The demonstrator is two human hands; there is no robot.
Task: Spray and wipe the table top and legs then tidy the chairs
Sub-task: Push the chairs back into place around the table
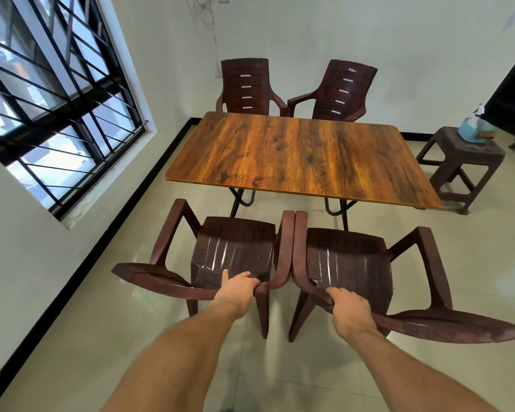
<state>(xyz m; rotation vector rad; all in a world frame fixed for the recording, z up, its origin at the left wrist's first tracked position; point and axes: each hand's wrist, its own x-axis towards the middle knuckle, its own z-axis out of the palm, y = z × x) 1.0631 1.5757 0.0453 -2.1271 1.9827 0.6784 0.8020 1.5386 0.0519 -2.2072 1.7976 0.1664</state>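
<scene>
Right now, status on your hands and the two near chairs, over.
Left hand grips back of left near chair; right hand grips back of right near chair. Chairs side by side, inner armrests touching, short of table. Stool off right.

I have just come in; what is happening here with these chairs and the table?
A person stands at the near side of the rectangular wood-grain table. The left hand grips the backrest top of the left dark brown plastic armchair; the right hand grips the right dark brown plastic armchair likewise. Both stand side by side, inner armrests meeting, short of the table. Two matching chairs stand opposite.
</scene>
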